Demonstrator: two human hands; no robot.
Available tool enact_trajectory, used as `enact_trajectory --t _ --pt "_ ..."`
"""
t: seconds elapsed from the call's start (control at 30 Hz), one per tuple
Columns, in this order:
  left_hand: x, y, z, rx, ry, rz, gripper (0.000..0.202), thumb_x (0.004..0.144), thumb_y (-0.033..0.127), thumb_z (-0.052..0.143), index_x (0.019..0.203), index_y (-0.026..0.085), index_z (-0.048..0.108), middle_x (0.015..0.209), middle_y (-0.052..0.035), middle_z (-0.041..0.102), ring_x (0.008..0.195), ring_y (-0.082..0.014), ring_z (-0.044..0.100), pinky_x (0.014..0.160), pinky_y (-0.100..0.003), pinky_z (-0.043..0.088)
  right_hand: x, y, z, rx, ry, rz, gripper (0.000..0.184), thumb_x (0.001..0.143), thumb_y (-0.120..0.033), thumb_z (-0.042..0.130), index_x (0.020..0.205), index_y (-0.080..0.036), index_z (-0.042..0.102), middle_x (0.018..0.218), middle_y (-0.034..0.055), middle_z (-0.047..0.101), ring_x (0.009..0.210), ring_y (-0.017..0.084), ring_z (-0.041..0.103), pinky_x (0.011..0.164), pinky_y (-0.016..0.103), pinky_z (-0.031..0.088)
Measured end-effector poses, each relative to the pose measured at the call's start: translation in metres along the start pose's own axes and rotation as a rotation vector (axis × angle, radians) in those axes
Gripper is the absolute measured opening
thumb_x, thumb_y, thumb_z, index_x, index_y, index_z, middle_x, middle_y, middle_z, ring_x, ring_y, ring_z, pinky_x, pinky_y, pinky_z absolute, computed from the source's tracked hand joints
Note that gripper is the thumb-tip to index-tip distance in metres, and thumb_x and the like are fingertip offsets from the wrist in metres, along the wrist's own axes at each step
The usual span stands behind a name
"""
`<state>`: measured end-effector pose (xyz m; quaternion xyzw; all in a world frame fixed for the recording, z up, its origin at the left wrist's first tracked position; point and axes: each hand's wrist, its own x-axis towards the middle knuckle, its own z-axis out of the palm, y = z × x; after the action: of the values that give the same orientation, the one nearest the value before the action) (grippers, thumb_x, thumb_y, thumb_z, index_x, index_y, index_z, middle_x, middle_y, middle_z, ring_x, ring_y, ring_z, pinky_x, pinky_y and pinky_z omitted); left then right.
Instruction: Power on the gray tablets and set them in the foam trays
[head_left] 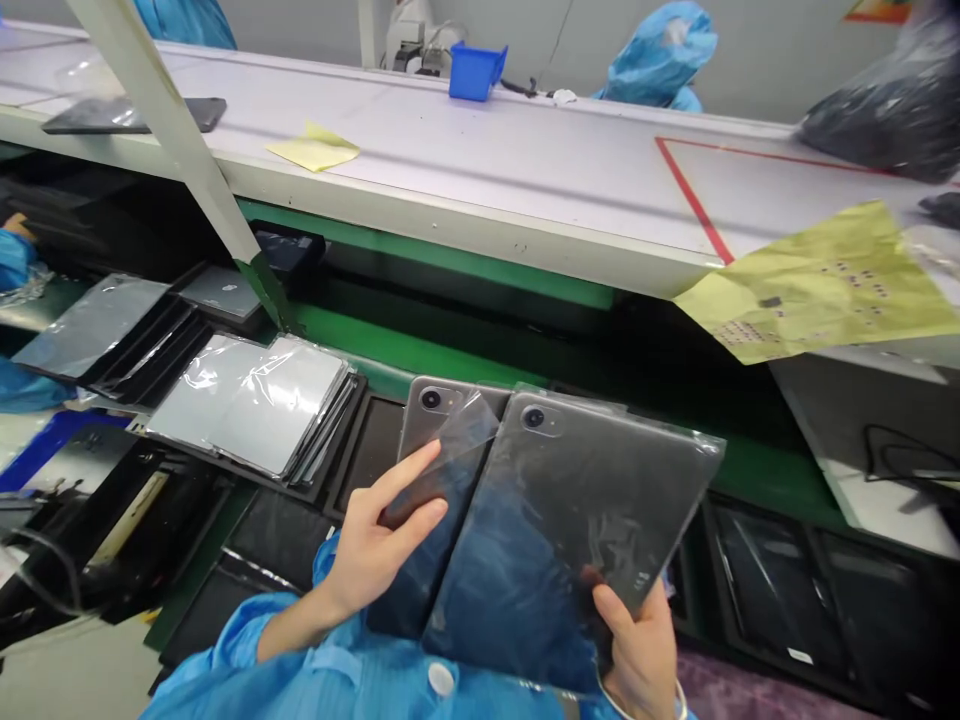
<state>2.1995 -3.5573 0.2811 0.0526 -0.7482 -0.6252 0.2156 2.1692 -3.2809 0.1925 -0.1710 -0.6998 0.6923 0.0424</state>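
Observation:
Two grey tablets face back-up in front of me, camera lenses at their top corners. My left hand [375, 545] grips the left tablet [439, 440], thumb and fingers pressed on its back and on a loose clear film flap. The right tablet [570, 520], wrapped in a clear plastic bag, overlaps the left one. My right hand [641, 655] holds it by its lower right edge, thumb on top. Blue sleeves cover both my arms.
A stack of bagged tablets [251, 400] lies on black trays at left, with another pile [94, 325] further left. The white conveyor [480, 170] carries a yellow cloth [315, 148], a blue bin [475, 70] and a dark tablet [135, 115]. A yellow sheet [825, 280] hangs at right. Workers in blue stand beyond.

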Motion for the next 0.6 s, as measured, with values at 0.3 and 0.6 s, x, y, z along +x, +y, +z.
enact_trajectory --t 0.3,0.6 --pt "-0.002 0.007 0.002 -0.046 -0.017 -0.019 0.052 0.089 0.019 0.079 0.137 0.037 0.069 0.134 0.0022 0.073 0.119 -0.0189 0.073 0.102 -0.021 0.058 -0.016 -0.011 0.01 0.071 0.08 0.189 0.084 0.049 -0.051 0.095 0.124 -0.027 0.065 0.079 0.0 0.077 0.067 0.023 0.069 0.066 0.036 0.058" --pt "-0.009 -0.001 0.003 -0.162 -0.048 -0.202 0.086 0.073 0.049 0.092 0.15 0.029 0.059 0.122 -0.006 0.081 0.094 -0.0268 0.082 0.083 -0.033 0.069 -0.037 -0.021 0.039 0.096 0.021 0.173 0.103 0.049 -0.048 0.097 0.142 -0.029 0.057 0.099 0.0029 0.08 0.077 0.022 0.073 0.067 0.033 0.061"
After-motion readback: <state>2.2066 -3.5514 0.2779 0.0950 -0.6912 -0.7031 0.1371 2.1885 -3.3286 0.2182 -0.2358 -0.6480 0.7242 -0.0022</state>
